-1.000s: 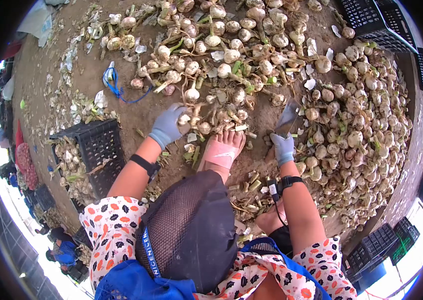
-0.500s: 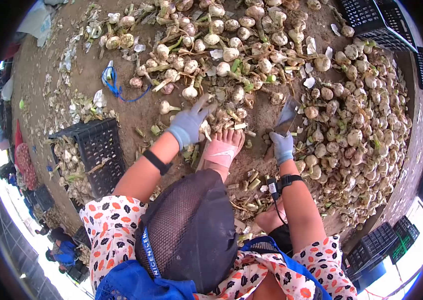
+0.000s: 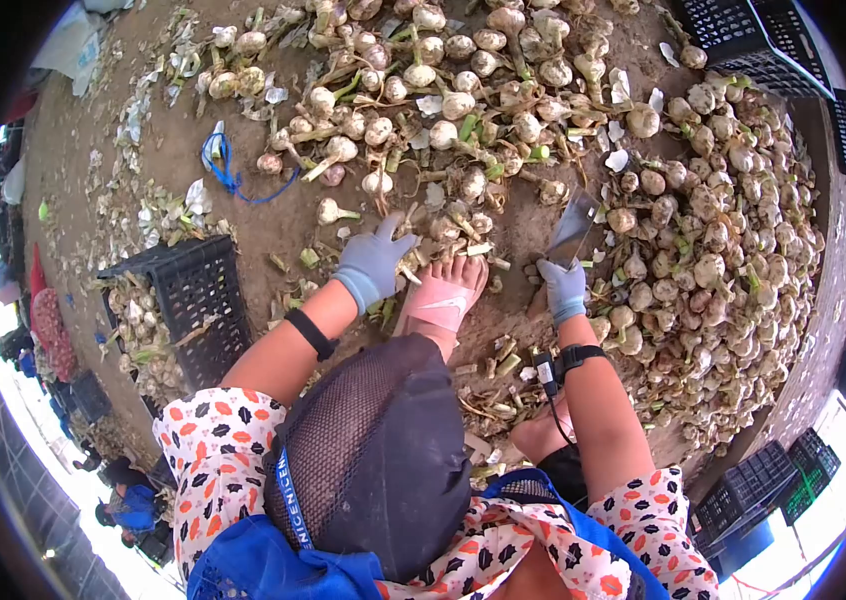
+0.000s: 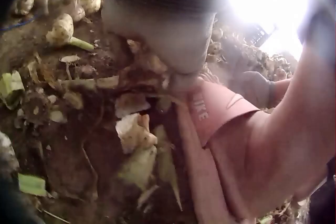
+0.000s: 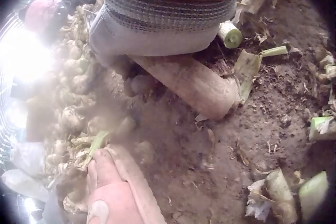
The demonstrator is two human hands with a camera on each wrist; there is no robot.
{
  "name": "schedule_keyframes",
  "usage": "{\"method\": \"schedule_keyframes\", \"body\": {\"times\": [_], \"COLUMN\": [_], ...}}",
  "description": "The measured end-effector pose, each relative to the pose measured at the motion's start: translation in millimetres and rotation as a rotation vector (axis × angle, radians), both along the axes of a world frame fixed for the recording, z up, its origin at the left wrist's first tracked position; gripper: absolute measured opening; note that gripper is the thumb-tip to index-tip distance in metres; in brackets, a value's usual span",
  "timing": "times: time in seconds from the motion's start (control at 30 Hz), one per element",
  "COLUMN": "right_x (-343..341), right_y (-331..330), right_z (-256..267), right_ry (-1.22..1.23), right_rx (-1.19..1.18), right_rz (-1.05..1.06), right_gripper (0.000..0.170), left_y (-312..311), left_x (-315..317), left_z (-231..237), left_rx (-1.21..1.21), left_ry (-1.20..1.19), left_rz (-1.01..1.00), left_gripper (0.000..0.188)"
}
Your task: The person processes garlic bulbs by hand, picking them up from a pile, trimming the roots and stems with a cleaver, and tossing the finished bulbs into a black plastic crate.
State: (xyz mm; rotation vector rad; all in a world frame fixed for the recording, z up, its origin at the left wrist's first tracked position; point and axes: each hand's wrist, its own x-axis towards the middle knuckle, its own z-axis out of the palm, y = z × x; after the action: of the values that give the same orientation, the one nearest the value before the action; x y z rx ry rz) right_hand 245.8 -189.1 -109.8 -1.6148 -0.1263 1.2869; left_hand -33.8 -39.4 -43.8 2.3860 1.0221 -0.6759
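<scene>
In the head view my gloved left hand (image 3: 371, 264) is low over the ground beside the sandalled foot (image 3: 443, 300), its thumb and forefinger extended and apart. A garlic stem lies by its thumb side, and its palm is hidden. A garlic bulb (image 3: 329, 211) with a cut green stem rests just beyond it. My gloved right hand (image 3: 563, 284) grips a broad-bladed knife (image 3: 573, 225), blade pointing away from me. Its wooden handle (image 5: 191, 85) sticks out below the glove in the right wrist view. Loose garlic bulbs (image 3: 458, 222) lie in front of the toes.
A large heap of trimmed garlic (image 3: 713, 260) lies on the right. Untrimmed garlic (image 3: 423, 75) spreads ahead. At left stands a black crate (image 3: 198, 305) holding garlic, with a blue cord (image 3: 228, 175) beyond it. Cut stems (image 3: 493, 395) litter the ground between the feet.
My left hand has set down a garlic bulb at the left, then moved right and back toward the foot. The right hand keeps hold of the knife, nearly still.
</scene>
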Motion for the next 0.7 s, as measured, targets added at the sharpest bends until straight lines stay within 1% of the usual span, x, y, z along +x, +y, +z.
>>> {"method": "schedule_keyframes", "body": {"times": [0.03, 0.1, 0.17, 0.2, 0.23, 0.3, 0.33, 0.37, 0.4, 0.43, 0.47, 0.5, 0.53, 0.57, 0.6, 0.63, 0.7], "right_x": [0.7, 1.2, 3.3, 5.9, 6.3, 9.3, 12.2, 15.1, 17.0, 10.9, 18.6, 14.2, 14.9, 12.5, 14.4, 14.6, 21.6], "right_y": [-1.9, -3.0, -6.1, -10.9, -12.3, -19.3, -22.6, -25.1, -27.0, -16.8, -26.5, -19.6, -20.1, -20.4, -19.5, -20.0, -27.0], "right_z": [-2.3, -8.7, -17.8, -31.0, -35.6, -45.7, -53.1, -59.8, -62.8, -33.7, -55.1, -49.4, -52.1, -48.5, -48.4, -49.1, -67.8], "right_ry": [0.001, -0.094, -0.112, -0.116, -0.118, -0.113, -0.131, -0.149, -0.165, -0.216, -0.33, -0.329, -0.234, -0.164, -0.209, -0.157, -0.16], "right_rx": [0.003, -0.004, 0.0, 0.0, -0.006, 0.011, 0.008, 0.007, 0.028, 0.059, -0.095, -0.194, -0.175, -0.089, 0.028, 0.055, 0.061], "right_rz": [0.006, 0.016, 0.037, 0.04, 0.04, 0.046, 0.093, 0.144, 0.139, 0.118, 0.194, 0.1, 0.083, 0.034, 0.091, 0.082, 0.108], "right_gripper": [0.017, 0.018, 0.018, 0.018, 0.019, 0.017, 0.018, 0.021, 0.021, 0.022, 0.025, 0.029, 0.031, 0.03, 0.028, 0.028, 0.028], "left_y": [-0.2, 0.8, 3.1, 6.2, 7.9, 3.1, 4.7, 7.0, 16.4, 27.0, 37.4, 46.4, 61.2, 74.8, 79.6, 81.9, 80.9], "left_x": [3.2, 6.7, 2.8, 0.7, -4.8, -22.7, -24.5, -30.2, -31.1, -33.8, -44.5, -62.7, -85.1, -105.5, -123.5, -143.3, -212.4], "left_z": [0.5, 1.0, -4.3, -1.6, -4.9, -23.2, -24.7, -24.3, -14.5, -3.8, 10.7, 32.3, 68.2, 107.0, 138.1, 159.7, 179.7], "left_rx": [-0.032, -0.007, -0.028, -0.072, -0.067, -0.099, -0.077, -0.012, 0.0, -0.085, -0.149, -0.187, 0.29, 0.71, 0.642, 0.558, 0.455], "left_ry": [0.034, 0.016, 0.02, -0.008, 0.001, -0.371, -0.45, -0.572, -0.561, -0.778, -0.991, -1.205, -0.964, -0.681, -0.706, -0.742, -0.841], "left_rz": [-0.006, 0.001, -0.049, -0.002, -0.006, 0.308, 0.368, 0.365, 0.376, 0.547, 0.727, 0.909, 0.71, 0.473, 0.603, 0.729, 1.001], "left_gripper": [0.059, 0.056, 0.063, 0.062, 0.062, 0.065, 0.068, 0.062, 0.062, 0.057, 0.052, 0.047, 0.043, 0.039, 0.039, 0.039, 0.041]}}
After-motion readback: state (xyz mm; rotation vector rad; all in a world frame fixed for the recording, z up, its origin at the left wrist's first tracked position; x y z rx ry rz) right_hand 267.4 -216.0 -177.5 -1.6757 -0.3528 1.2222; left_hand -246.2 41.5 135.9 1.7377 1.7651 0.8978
